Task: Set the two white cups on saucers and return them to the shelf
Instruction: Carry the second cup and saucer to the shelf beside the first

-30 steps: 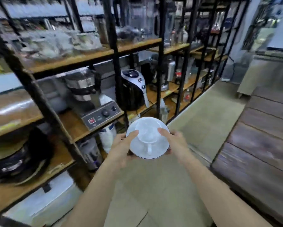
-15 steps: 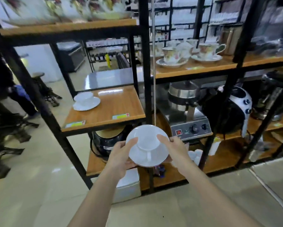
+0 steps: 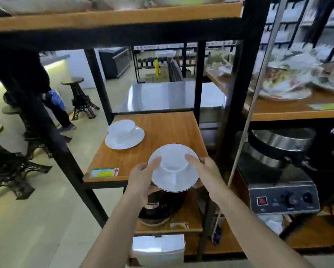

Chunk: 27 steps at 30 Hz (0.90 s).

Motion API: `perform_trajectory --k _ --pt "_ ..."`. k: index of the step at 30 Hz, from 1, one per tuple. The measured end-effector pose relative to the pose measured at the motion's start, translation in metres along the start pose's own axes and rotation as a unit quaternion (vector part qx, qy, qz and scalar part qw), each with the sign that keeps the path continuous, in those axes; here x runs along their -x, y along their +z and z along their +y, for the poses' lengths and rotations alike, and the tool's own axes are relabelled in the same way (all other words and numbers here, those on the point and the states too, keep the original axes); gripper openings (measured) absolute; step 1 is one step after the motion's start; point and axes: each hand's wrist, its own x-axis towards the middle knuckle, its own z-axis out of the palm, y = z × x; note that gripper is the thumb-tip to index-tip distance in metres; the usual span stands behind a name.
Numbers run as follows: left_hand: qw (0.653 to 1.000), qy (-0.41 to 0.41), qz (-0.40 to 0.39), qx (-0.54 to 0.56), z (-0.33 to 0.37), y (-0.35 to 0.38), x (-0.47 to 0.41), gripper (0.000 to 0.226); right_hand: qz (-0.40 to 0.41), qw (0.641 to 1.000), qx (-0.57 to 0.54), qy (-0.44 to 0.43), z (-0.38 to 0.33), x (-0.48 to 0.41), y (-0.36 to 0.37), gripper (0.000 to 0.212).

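Observation:
A white cup [image 3: 173, 161] sits on a white saucer [image 3: 183, 183], its handle pointing toward me. My left hand [image 3: 143, 180] grips the saucer's left rim and my right hand [image 3: 204, 171] grips its right rim, thumbs on top. The set hovers over the front edge of a wooden shelf board [image 3: 162, 132]. Farther back on that board, at its left side, a second white cup [image 3: 121, 129] stands on its own saucer [image 3: 124, 141].
Black metal posts [image 3: 237, 93] frame the shelf bay. Patterned cups and plates [image 3: 284, 82] sit on the shelf to the right, with a steel appliance [image 3: 282, 194] below. A dark pot [image 3: 162, 206] stands under the board. A person and stools [image 3: 79, 97] are at left.
The view has swung left and come closer to the shelf. Both hands have carried the cup and saucer forward, from in front of the lower shelf to the edge of the wooden board.

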Motion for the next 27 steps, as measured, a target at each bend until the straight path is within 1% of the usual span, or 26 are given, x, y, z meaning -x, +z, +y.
perform_trajectory --k 2,3,4,6,9,12,15,17,21,25,27 --pt "1.000 0.002 -0.010 0.002 0.005 -0.002 -0.023 0.040 -0.002 1.000 0.008 0.003 -0.005 -0.021 0.008 0.058" --pt "1.000 0.003 -0.017 0.004 0.008 -0.002 -0.034 0.033 0.000 1.000 0.009 0.005 -0.009 -0.032 0.011 0.061" --pt "1.000 0.001 -0.020 0.007 0.012 -0.001 -0.045 0.029 0.008 1.000 0.008 0.006 -0.012 -0.041 0.015 0.060" --pt "1.000 -0.006 -0.021 0.011 0.021 0.001 -0.065 0.026 0.025 1.000 0.006 0.002 -0.016 -0.059 0.021 0.050" --pt "0.999 -0.001 -0.033 0.001 0.034 0.005 -0.093 0.026 0.036 0.999 -0.001 -0.004 -0.021 -0.084 0.029 0.038" --pt "0.998 -0.001 -0.064 -0.028 0.050 0.010 -0.119 0.034 0.063 0.997 0.012 0.030 -0.032 -0.109 0.036 0.046" --pt "0.996 -0.011 -0.074 -0.038 0.060 0.015 -0.141 0.047 0.076 0.997 0.021 0.027 -0.036 -0.132 0.038 0.055" --pt "0.996 -0.023 -0.067 -0.048 0.062 0.018 -0.152 0.046 0.070 0.997 0.028 0.032 -0.036 -0.141 0.040 0.057" --pt "0.996 -0.032 -0.046 -0.066 0.068 0.025 -0.171 0.037 0.069 0.996 0.036 0.034 -0.036 -0.156 0.045 0.052" --pt "0.996 -0.030 -0.056 -0.063 0.069 0.031 -0.184 0.030 0.071 0.996 0.036 0.029 -0.041 -0.171 0.042 0.049" --pt "0.996 -0.033 -0.058 -0.067 0.067 0.032 -0.188 0.032 0.070 0.996 0.039 0.034 -0.040 -0.177 0.043 0.048"
